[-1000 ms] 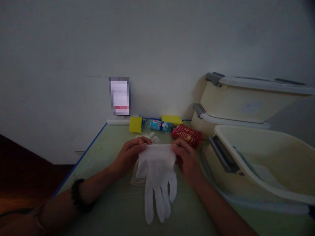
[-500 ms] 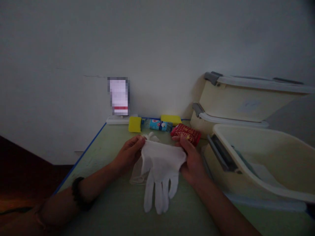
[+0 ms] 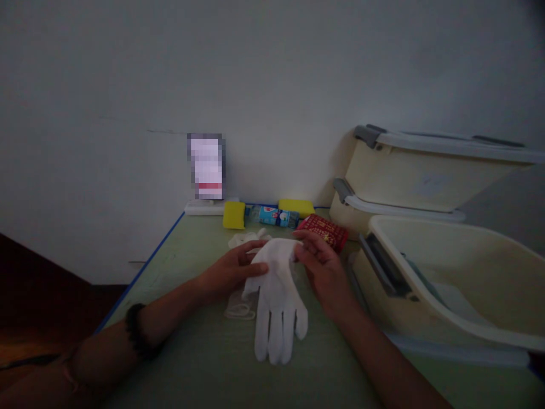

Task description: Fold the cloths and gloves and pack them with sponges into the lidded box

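Observation:
A white fabric glove (image 3: 276,295) hangs between my two hands, its fingers pointing down toward me and its cuff folded over on the left. My left hand (image 3: 232,270) pinches the folded side of the cuff, thumb in front. At the upper right edge of the cuff, my right hand (image 3: 326,267) grips the cloth between thumb and fingers. Behind the left hand a second white glove (image 3: 242,240) lies on the table, partly hidden. White looped cloth (image 3: 239,309) shows below the left hand; I cannot tell whether it belongs to that glove.
Along the table's (image 3: 170,255) back lie a yellow sponge (image 3: 234,215), a bottle with a blue label (image 3: 272,216), another yellow block (image 3: 297,207) and a red packet (image 3: 323,230). A blurred phone (image 3: 207,167) stands left. An open cream bin (image 3: 434,227) and stacked lidded boxes (image 3: 417,170) fill the right.
The cuff, stretched wide between both hands before, is now narrower and folded over at the left. My left hand has moved right with its thumb over the cloth; the right hand has shifted slightly left.

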The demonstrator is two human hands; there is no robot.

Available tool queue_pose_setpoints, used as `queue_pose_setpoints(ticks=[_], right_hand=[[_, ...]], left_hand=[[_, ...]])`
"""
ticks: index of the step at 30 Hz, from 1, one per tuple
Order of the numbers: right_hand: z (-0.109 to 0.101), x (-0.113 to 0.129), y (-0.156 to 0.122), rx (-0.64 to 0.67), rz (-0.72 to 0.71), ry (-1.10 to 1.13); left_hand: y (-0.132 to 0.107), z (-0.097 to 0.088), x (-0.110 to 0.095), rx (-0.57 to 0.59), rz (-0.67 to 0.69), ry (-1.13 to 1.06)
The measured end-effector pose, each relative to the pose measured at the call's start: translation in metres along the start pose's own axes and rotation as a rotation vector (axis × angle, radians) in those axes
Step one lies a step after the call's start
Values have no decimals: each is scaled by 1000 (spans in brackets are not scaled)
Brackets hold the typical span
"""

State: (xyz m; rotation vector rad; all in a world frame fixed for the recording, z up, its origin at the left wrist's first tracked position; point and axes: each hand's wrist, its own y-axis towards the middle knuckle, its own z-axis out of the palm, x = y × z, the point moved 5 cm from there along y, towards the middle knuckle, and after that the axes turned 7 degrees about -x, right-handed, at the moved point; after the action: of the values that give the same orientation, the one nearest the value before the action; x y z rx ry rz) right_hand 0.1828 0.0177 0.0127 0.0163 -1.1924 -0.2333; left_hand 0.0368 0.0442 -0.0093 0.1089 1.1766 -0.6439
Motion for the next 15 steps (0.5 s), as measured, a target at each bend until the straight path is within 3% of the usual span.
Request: queue_pose_setpoints(ticks=[3, 7, 15], right_hand=[[-1, -1, 1, -18, 5, -21], [-1, -9, 5, -46, 51, 7], [10, -20, -6, 98, 205, -223]], left_hand=[[1, -3, 6, -4, -61, 100], [2, -6, -2, -76, 17, 49], [3, -9, -7, -150, 91, 12]])
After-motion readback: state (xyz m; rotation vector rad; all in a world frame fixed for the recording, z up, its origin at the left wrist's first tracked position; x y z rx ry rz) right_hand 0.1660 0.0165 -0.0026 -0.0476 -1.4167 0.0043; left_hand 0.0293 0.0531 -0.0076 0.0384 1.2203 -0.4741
